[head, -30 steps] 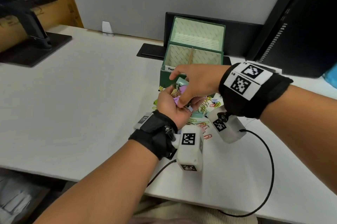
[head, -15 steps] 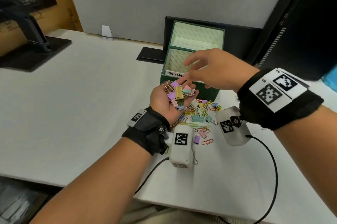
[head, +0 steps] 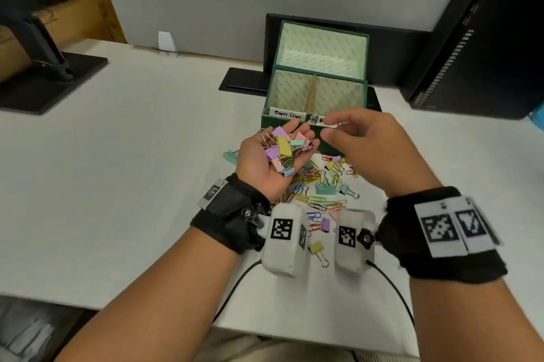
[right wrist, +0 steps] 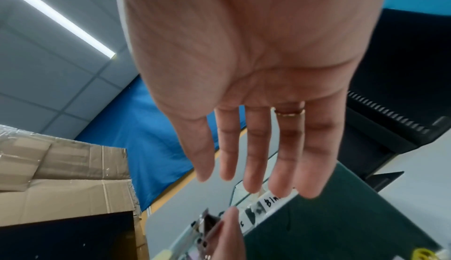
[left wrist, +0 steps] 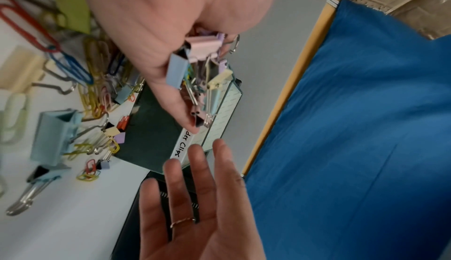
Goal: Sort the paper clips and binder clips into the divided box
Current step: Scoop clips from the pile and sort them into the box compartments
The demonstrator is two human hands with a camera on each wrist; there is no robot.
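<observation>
- The white worktop point(head: 117, 155) carries everything; a black monitor stand point(head: 44, 79) sits on its far left and a dark computer tower point(head: 485, 38) stands at its far right.
- The green divided box point(head: 294, 138) stands open near the middle of the worktop, its lid point(head: 321, 46) tilted up behind it. A thin divider point(head: 311, 92) splits the inside into a left and a right compartment. A white label reading "Paper Clips" point(head: 288, 114) marks the front rim of the left one; the label on the right one is partly hidden by the right hand.
- The left hand point(head: 273, 161) is held palm up just in front of the box, fingers point(head: 297, 129) gently cupped under a heap of pastel binder clips point(head: 282, 146) mixed with a few wire paper clips.
- The right hand point(head: 374, 149) hovers palm down beside the left hand and just in front of the box's right compartment. Its fingers point(right wrist: 253, 148) are straight, slightly apart and hold nothing; a thin ring point(right wrist: 289, 113) sits on one of them.
- A loose pile of clips point(head: 321, 188) lies on the worktop between the two wrists and the box: coloured paper clips and several binder clips.
- One teal binder clip point(head: 231, 155) lies apart, just left of the left hand.
- A yellow binder clip point(head: 316, 248) lies nearest the person, between the two wrist cameras.
</observation>
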